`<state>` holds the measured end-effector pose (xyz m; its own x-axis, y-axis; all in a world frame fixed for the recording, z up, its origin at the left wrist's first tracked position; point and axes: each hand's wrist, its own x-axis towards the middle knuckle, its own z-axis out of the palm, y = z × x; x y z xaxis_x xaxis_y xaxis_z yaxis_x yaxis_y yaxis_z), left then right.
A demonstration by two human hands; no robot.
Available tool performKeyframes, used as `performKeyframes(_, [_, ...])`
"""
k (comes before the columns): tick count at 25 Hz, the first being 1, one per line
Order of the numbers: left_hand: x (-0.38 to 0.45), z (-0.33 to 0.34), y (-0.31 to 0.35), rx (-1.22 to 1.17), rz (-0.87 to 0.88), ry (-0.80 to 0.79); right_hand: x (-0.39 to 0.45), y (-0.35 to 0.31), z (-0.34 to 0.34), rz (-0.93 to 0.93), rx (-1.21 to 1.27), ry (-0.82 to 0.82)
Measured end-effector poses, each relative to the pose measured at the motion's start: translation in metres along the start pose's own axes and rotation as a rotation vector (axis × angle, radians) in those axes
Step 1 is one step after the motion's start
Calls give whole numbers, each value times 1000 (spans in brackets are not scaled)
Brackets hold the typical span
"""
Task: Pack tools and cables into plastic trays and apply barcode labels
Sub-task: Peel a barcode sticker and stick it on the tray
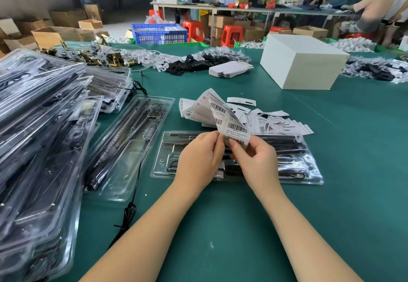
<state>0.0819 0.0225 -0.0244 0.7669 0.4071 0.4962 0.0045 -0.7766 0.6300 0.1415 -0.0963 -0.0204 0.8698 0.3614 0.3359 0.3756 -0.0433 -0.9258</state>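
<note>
White label strip upright over crosswise tray, pinched by both hands.

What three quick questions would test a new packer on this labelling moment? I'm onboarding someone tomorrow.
1. True or false: both hands hold the white barcode label sheet.
2. What lies directly under the hands? A) white rectangular box B) clear plastic tray C) blue plastic crate
3. Fill in: the stack of packed clear trays sits to the person's ____.

Key: 1 true: left hand and right hand pinch it. 2 B, the clear plastic tray. 3 left.
</note>
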Motion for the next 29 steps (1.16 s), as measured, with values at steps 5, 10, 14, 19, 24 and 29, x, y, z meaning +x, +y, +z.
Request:
performKeyframes(5, [2,-4,1,-14,-68,16,0,0,0,-14,-33,-5])
performKeyframes(10, [2,-7,1,-2,-14,-5,0,1,0,-28,-60,-40])
performKeyframes(14, [2,-8,0,16,25,-9,1,1,-3,-25,-58,-50])
performKeyframes(19, [3,-8,-6,-119,29,-15,3,-1,-5,67,105,-47])
performKeyframes(24, [5,-5,-13,-224,33,45,3,-2,-5,144,203,-27])
performKeyframes(29, [5,-4,-11,-382,-43,100,12,-6,-5,330,394,47])
